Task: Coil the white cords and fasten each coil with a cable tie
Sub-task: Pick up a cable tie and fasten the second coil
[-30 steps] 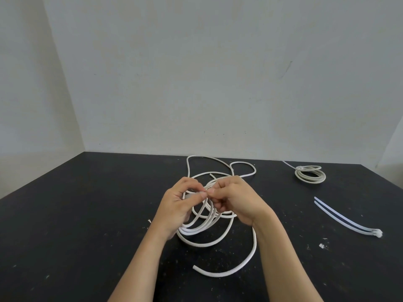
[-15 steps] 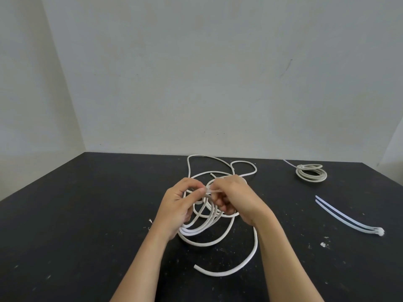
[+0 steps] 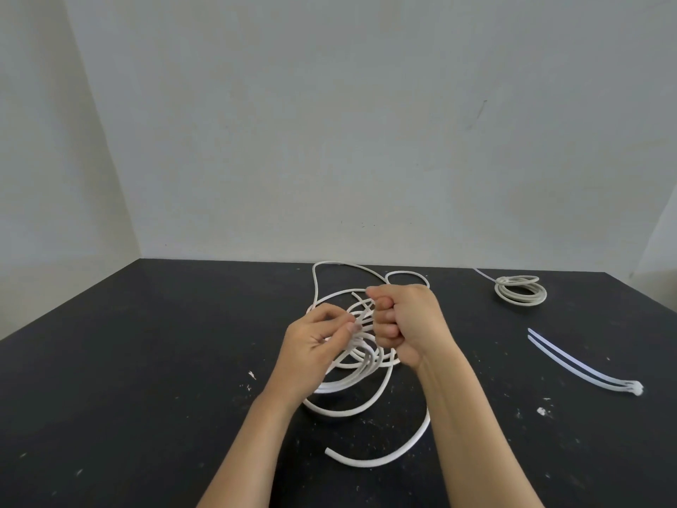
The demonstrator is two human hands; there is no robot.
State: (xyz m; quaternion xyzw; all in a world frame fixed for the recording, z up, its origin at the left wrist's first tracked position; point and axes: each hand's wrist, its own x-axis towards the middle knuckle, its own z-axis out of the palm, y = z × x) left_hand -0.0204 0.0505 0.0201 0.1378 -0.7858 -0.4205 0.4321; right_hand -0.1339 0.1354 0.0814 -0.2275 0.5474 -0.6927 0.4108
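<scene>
Both hands grip the white cord [image 3: 361, 368]: right hand [image 3: 406, 324] fisted, left hand [image 3: 318, 342] pinching

Two hands, left hand [image 3: 315, 342] and right hand [image 3: 406, 320], pinch a loose white cord [image 3: 351, 379] on the black table [image 3: 128, 361]; a tied coil [image 3: 520, 290] sits at two o'clock.

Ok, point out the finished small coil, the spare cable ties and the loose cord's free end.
small coil [image 3: 520, 290], head view, on its stacked loops.
spare cable ties [image 3: 582, 371], head view, midway along the two straps.
loose cord's free end [image 3: 328, 451], head view, on the cut tip.
</scene>
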